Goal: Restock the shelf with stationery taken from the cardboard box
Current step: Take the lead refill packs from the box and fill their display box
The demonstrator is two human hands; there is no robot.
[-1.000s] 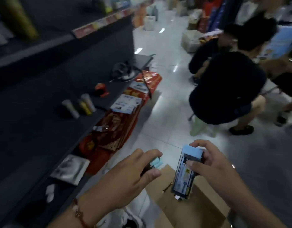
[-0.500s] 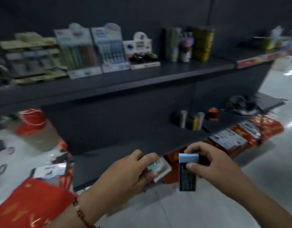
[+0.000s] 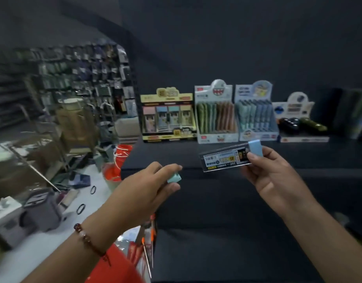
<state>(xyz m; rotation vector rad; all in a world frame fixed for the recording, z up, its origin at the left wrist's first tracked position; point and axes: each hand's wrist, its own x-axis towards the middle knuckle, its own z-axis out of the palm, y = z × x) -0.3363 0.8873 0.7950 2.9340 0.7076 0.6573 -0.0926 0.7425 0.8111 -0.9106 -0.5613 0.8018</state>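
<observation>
Right hand (image 3: 278, 176) pinches clear flat blue-capped plastic case (image 3: 227, 158), held level over dark shelf (image 3: 216, 201). Left hand (image 3: 143, 193), knuckles up, grasps small teal-capped item (image 3: 174, 177).

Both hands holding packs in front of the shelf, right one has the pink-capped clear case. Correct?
Not quite: the cap is light blue, not pink. The head view shows the right hand gripping the clear case, and the left hand holding a small teal pack, before the shelf.

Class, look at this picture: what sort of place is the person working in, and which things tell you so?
Most likely a stationery shop. Display boxes of pens stand in a row on a dark shelf, a rack of hanging packets fills the left, and the right hand holds a packaged item.
</observation>
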